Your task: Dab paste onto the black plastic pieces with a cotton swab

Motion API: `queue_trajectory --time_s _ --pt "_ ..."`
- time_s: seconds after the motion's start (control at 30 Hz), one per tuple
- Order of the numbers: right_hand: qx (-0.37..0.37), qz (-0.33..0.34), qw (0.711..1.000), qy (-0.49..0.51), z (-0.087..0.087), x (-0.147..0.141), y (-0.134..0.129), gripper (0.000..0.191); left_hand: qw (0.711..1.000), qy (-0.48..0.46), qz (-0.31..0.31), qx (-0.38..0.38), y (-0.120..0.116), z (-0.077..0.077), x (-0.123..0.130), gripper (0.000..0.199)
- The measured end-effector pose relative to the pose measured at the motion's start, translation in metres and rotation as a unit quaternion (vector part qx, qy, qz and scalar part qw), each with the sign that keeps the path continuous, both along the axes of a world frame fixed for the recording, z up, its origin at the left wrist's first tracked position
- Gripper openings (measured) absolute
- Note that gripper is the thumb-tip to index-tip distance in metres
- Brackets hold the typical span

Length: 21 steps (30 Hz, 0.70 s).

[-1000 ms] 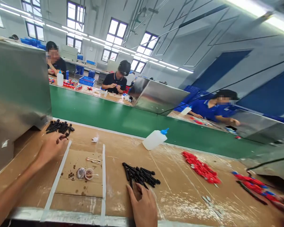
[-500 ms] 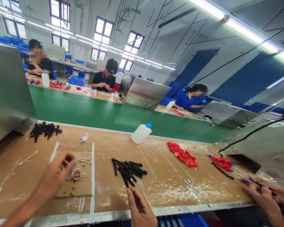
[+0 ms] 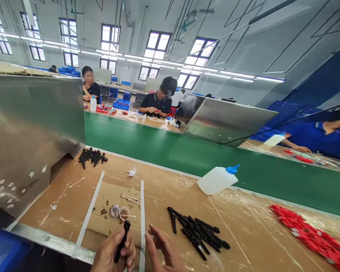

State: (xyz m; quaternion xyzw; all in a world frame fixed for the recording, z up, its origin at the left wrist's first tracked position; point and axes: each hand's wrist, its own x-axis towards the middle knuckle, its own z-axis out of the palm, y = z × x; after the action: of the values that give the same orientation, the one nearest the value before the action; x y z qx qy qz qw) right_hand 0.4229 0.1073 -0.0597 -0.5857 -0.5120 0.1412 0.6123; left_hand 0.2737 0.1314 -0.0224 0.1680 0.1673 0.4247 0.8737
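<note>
My left hand is at the bottom edge, closed around a black plastic stick part that points up toward a small glue cup. My right hand is just beside it, fingers loosely curled, holding nothing that I can make out. A pile of the same black parts lies just right of my right hand. A second, smaller pile of black parts sits at the far left of the bench.
A white squeeze bottle with a blue cap lies on its side near the green conveyor belt. Red parts are heaped at right. A steel partition stands at left. Other people work across the belt.
My left hand came back from the far-left pile to the bench's near edge with a black part in it. My right hand left the middle pile and moved beside it. The view swung left.
</note>
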Motion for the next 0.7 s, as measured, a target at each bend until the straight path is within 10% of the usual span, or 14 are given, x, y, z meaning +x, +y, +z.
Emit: queue_trajectory --time_s 0.7 --pt "-0.095 0.146 0.981 -0.085 0.022 -0.028 0.048 0.017 0.998 -0.001 -0.039 -0.045 -0.003 -0.061 -0.034 0.048"
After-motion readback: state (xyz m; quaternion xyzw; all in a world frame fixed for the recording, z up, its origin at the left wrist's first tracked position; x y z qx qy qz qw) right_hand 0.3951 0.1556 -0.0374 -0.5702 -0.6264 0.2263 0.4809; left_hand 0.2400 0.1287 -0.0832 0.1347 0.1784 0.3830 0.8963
